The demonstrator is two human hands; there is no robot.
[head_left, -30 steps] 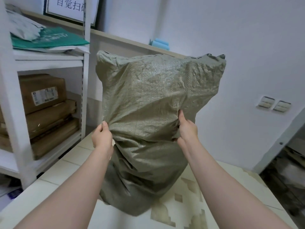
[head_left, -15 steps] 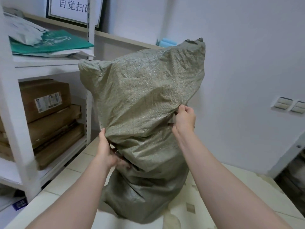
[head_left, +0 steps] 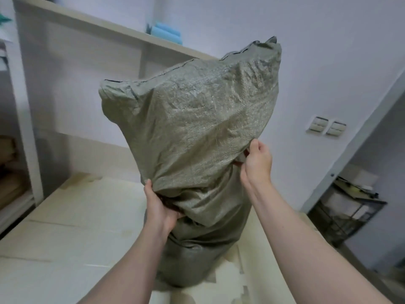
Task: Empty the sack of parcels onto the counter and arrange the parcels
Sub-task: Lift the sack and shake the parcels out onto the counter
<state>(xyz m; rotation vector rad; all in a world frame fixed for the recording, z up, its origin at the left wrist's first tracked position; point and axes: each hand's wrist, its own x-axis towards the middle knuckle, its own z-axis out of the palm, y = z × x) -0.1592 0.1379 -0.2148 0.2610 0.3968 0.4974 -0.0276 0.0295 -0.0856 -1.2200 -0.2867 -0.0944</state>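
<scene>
A grey-green woven sack point(head_left: 197, 132) stands upside down on the pale counter point(head_left: 65, 238), its sewn bottom seam pointing up and tilted to the right. Its lower part bulges where it meets the counter. My left hand point(head_left: 160, 207) grips a fold of the fabric low on the sack's left side. Higher up on the right side, my right hand point(head_left: 257, 159) pinches the cloth. No parcels are visible; the sack hides whatever is inside.
A white shelving unit point(head_left: 28, 128) with brown cartons stands at the left. A wall ledge point(head_left: 109, 31) behind carries blue items point(head_left: 166, 32). Wall switches point(head_left: 326, 126) and a dark wire rack point(head_left: 346, 216) by a doorway sit to the right.
The sack has tilted further to the right and my view has swung rightward. My left hand has slid lower on the fabric; my right hand keeps its hold higher up.
</scene>
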